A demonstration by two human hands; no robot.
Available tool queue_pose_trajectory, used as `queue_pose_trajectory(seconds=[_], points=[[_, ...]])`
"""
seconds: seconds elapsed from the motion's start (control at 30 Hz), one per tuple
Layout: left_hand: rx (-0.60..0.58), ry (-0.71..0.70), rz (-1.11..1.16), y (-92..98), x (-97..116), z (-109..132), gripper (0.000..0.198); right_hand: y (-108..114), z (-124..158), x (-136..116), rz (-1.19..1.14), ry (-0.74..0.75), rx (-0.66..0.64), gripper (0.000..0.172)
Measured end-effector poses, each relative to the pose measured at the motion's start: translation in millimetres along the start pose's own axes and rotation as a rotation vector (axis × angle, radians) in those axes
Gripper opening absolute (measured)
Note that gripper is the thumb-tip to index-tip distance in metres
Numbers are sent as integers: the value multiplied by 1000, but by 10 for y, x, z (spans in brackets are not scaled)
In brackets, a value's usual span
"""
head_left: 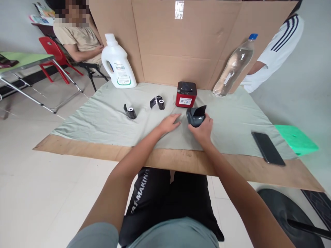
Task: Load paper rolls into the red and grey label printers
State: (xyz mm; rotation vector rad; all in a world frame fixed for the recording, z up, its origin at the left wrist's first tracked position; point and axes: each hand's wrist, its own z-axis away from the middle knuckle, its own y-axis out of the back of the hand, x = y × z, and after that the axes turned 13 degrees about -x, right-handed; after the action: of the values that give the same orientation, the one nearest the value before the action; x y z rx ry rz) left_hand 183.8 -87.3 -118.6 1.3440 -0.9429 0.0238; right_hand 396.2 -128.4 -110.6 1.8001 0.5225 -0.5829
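My right hand (pixel 203 129) grips a small dark grey portable printer (pixel 196 121) from its right side and front, thumb and fingers around the body. A black strip of paper (pixel 200 110) sticks up from its top. To the left, my left hand (pixel 169 124) lies on the cloth with fingers stretched out, apart from the printer and holding nothing. Just behind them stands a red and black box-shaped device (pixel 186 95) with a white label. Small black paper rolls (pixel 160 104) sit left of it, and another black roll (pixel 131 113) is farther left with its end unrolled.
A grey-green cloth (pixel 103 119) covers most of the wooden table (pixel 178 160). At the back stand a white jug (pixel 121 67), a leaning clear bottle (pixel 234 67) and a cardboard screen (pixel 181 44). A phone (pixel 268 148) lies front right. Two people are beyond the table.
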Motion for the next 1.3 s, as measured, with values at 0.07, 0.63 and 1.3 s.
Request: queue_pose_trajectory(seconds=[0.07, 0.63, 1.3], points=[[78, -10, 94, 9, 10, 51, 54, -65, 181, -100, 11, -15, -13, 95], [206, 61, 243, -138, 220, 150, 25, -95, 465, -206, 80, 20, -24, 91], [-319, 421, 553, 378, 324, -271, 14, -67, 465, -176, 97, 18, -87, 103]])
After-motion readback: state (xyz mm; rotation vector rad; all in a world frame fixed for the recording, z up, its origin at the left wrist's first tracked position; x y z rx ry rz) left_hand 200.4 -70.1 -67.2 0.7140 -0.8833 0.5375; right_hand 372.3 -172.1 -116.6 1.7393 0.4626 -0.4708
